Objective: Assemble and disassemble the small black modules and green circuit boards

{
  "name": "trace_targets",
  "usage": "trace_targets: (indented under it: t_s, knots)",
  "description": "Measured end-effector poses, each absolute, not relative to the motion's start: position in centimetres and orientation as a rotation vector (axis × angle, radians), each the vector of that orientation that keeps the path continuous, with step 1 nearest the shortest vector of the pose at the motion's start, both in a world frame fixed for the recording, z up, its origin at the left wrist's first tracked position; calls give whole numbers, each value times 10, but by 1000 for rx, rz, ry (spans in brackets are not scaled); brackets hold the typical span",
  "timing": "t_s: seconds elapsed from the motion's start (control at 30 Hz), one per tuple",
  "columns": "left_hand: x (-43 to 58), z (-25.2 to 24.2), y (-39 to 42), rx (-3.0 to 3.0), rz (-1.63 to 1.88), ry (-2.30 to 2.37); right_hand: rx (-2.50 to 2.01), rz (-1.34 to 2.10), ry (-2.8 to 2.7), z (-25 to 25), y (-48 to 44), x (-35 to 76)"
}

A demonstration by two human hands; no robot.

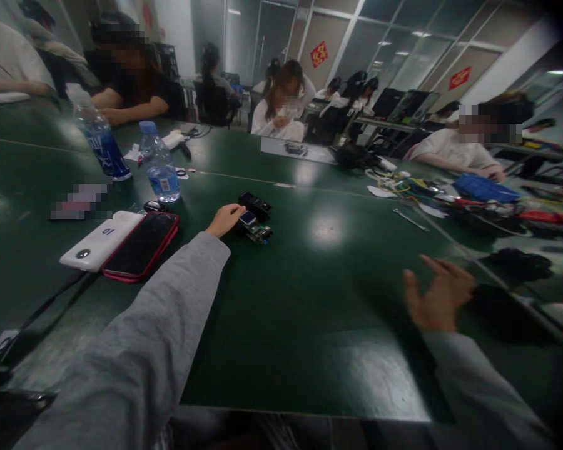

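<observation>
My left hand (227, 220) reaches across the table with its fingers bent together at the edge of a small screen module (248, 217). The module sits by a green circuit board (259, 234) with a blue part at its corner. Just behind them lies a black plastic housing (256, 204). My thumb's grip is mostly hidden. Off to the right, my right hand (438, 295) is raised over the table, its thumb and fingers apart and nothing in it. It is slightly blurred.
Left of my arm lie a white power bank (101, 240) and a red-cased phone (143, 245). Behind stand two water bottles (162, 169). At the right are a wrench (410, 220), tangled cables (417, 185), a blue tray (485, 187) and black cloth-like items (518, 264). Several people sit beyond.
</observation>
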State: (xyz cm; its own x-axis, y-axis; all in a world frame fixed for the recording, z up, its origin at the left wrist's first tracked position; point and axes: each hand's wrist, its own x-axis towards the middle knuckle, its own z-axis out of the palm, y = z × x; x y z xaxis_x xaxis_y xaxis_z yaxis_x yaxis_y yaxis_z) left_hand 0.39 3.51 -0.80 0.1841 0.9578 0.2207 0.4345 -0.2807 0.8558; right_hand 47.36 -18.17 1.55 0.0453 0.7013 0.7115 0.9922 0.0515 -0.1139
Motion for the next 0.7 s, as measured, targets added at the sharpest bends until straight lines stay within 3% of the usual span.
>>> trace_targets:
  t_s: [0.27, 0.7]
  knots:
    - [7, -2, 27, 1831, 991, 1174, -1269, -94, -2340, 11, -101, 243]
    - [10, -3, 31, 1949, 1016, 1188, -1151, 459, -2121, 16, -84, 238]
